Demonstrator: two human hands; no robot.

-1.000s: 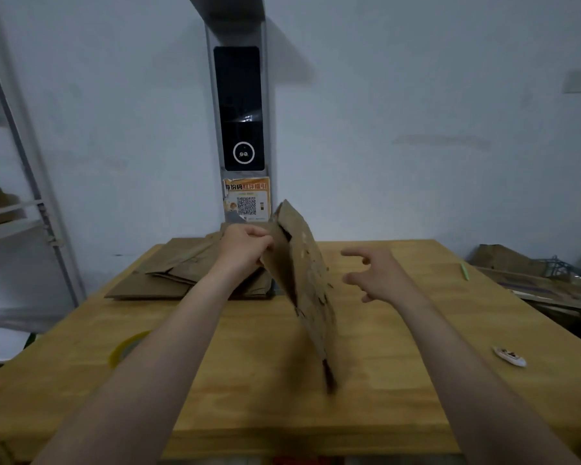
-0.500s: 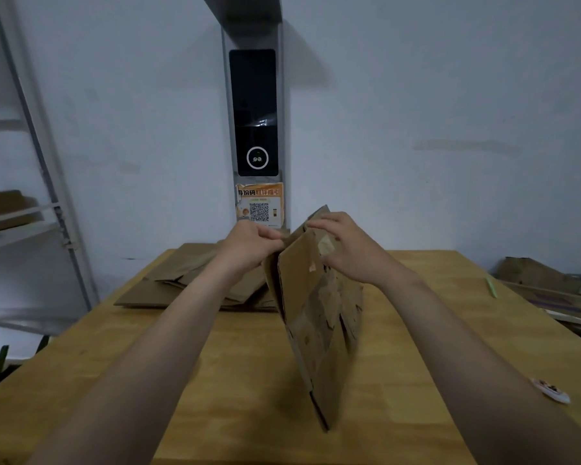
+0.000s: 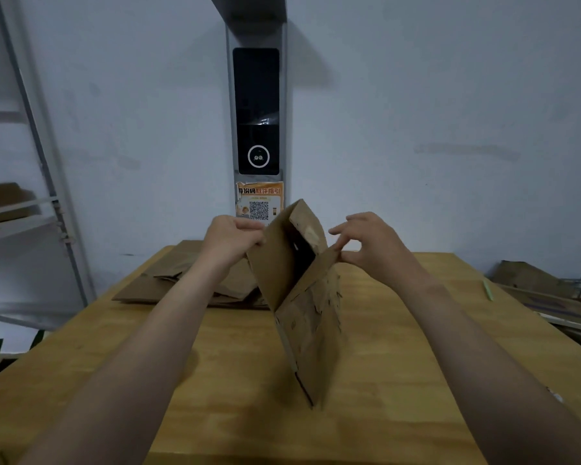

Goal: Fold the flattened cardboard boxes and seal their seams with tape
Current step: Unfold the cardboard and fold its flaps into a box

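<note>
Wooden surface (image 3: 182,380), wall behind it. Stack of flat boxes (image 3: 168,283) lies at the far left of it, untouched.

One box (image 3: 302,313) stands on its lower edge near the middle of the surface, tilted. Its top mouth is pulled partly apart, with the dark inside showing. Faces look scuffed and torn.

Left hand (image 3: 230,238) grips the left panel at the top edge, fingers curled round it. Right hand (image 3: 369,246) pinches the top corner of the right panel between thumb and forefinger; the other fingers (image 3: 349,226) are spread above it.

Step, as judged: opening the flat box into a tube, early in the task. No flaps folded, no seam taped.

Next move calls for pulling the panels further apart until the corners go square, then turning in the end flaps. No tape roll is in view, so one needs fetching before sealing.
</note>
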